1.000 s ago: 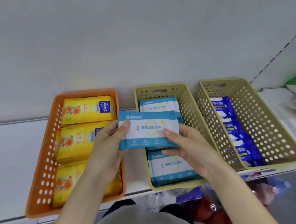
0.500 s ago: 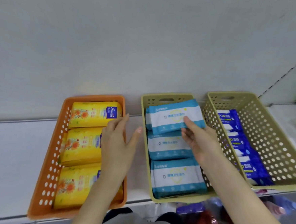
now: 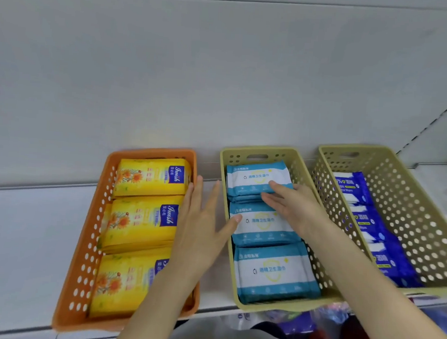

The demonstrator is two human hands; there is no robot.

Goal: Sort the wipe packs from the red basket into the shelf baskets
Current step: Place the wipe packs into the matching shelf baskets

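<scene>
Head view: right hand [image 3: 292, 204] lies flat-fingered on the rear teal pack [image 3: 253, 175] marked 酒精卫生湿巾; left hand [image 3: 202, 228] spread open; blue packs [image 3: 354, 190] read 酒精.

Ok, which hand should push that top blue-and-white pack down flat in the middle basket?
Probably the right hand: its fingers rest on that pack at the back of the middle basket. The left hand hovers open beside the orange basket.
</scene>
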